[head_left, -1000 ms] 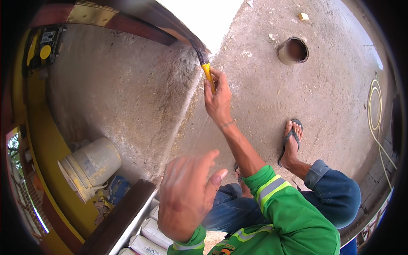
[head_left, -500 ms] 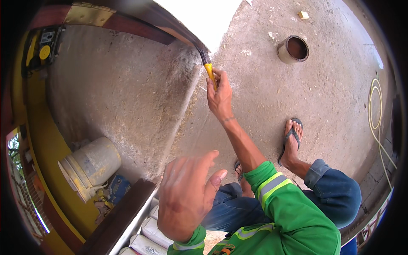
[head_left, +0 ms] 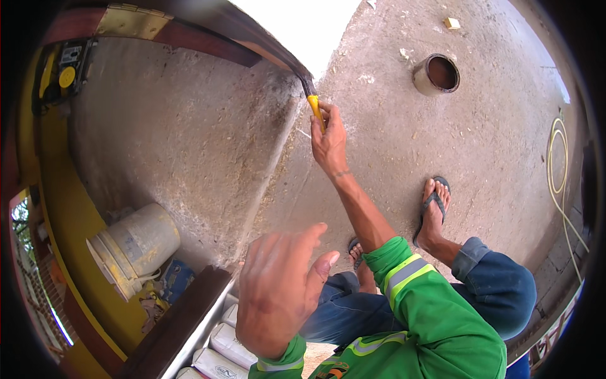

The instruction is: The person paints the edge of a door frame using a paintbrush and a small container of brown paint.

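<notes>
Brush (head_left: 315, 111) with a yellow handle, near the upper middle of the view, held at the foot of a white surface (head_left: 303, 31). The right hand (head_left: 329, 143) grips the handle between thumb and fingers; the dark brush head lies against the lower end of a dark brown strip (head_left: 278, 54), though the exact boundary cannot be told. The left hand (head_left: 276, 292), nearer the viewer, is unclenched, its thumb apart from its fingers and no object visible in it; its palm is hidden. To the right of the brush, 1 can (head_left: 423, 81) containing brown material stands upright on the rough floor (head_left: 379, 170). Farther right lies a pale hose (head_left: 549, 161); at lower left, 1 dirty bucket (head_left: 144, 239) lies tilted.
</notes>
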The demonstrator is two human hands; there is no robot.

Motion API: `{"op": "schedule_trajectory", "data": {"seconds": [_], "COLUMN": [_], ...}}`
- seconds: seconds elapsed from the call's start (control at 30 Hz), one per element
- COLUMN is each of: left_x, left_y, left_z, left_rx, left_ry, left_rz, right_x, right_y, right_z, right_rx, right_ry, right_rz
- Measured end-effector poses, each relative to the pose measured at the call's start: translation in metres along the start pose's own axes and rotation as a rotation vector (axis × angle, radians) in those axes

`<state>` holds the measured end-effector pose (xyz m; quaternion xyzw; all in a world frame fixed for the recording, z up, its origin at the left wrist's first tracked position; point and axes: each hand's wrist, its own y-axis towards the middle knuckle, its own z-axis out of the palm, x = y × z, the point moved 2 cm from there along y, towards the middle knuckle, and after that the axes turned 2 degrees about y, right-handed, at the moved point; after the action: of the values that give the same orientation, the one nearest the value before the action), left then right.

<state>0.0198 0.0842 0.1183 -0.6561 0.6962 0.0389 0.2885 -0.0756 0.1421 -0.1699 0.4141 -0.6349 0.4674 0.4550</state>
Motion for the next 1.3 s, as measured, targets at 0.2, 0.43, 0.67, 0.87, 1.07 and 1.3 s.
{"op": "schedule_trajectory", "data": {"seconds": [0.2, 0.43, 0.67, 0.87, 1.07, 1.3], "left_x": [-0.001, -0.002, 0.001, 0.007, 0.002, 0.003], "left_y": [0.002, 0.001, 0.001, -0.001, -0.001, -0.002], "left_z": [0.000, -0.001, -0.001, 0.001, 0.000, 0.002], "left_rx": [0.025, -0.015, 0.032, -0.037, 0.029, 0.012], "left_ry": [-0.005, -0.003, -0.023, -0.008, -0.033, -0.018], "left_rz": [0.012, 0.014, 0.004, 0.023, -0.005, 0.010], "right_x": [-0.013, 0.024, 0.033, 0.039, 0.042, 0.040], "right_y": [-0.006, -0.033, -0.013, -0.007, 0.002, 0.001], "right_z": [-0.005, -0.031, -0.029, -0.033, -0.022, -0.010], "right_rx": [-0.064, 0.080, 0.022, 0.124, 0.084, -0.049], "right_ry": [-0.062, -0.076, -0.249, -0.274, -0.251, -0.210], "right_rz": [-0.118, -0.049, -0.110, 0.013, 0.026, -0.149]}}
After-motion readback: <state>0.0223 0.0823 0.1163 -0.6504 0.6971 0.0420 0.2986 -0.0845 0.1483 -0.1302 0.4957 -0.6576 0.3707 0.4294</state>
